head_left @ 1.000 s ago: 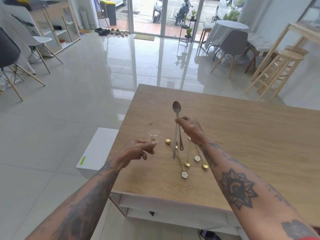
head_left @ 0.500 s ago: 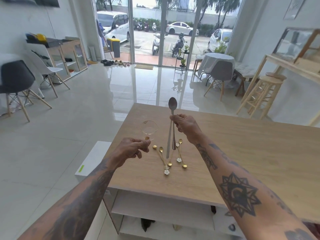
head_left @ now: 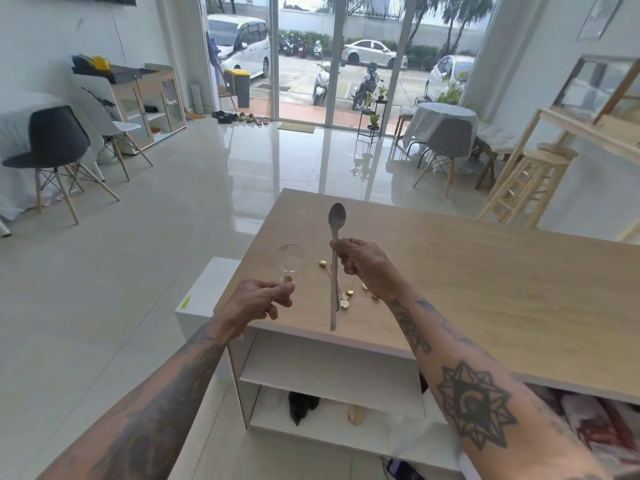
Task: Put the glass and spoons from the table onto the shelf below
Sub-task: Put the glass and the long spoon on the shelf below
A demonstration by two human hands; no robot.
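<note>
My left hand (head_left: 258, 301) pinches the base of a small clear glass (head_left: 291, 262), held tilted just above the near left corner of the wooden table (head_left: 485, 282). My right hand (head_left: 363, 263) grips long silver spoons (head_left: 335, 258) upright, bowl end up, handles hanging past the table's front edge. Several small gold spoons (head_left: 346, 294) with white flower ends lie on the table between my hands, partly hidden by my right wrist. White shelves (head_left: 329, 375) sit under the tabletop.
A white box (head_left: 204, 299) stands on the floor left of the table. Dark and tan items (head_left: 303, 405) lie on the lower shelf. Chairs, a wooden stool (head_left: 533, 181) and a cabinet line the room's edges across the open tiled floor.
The view has tilted up and pulled back, exposing the shelves under the table. Both hands came toward the table's front edge, still holding the glass and the long spoons.
</note>
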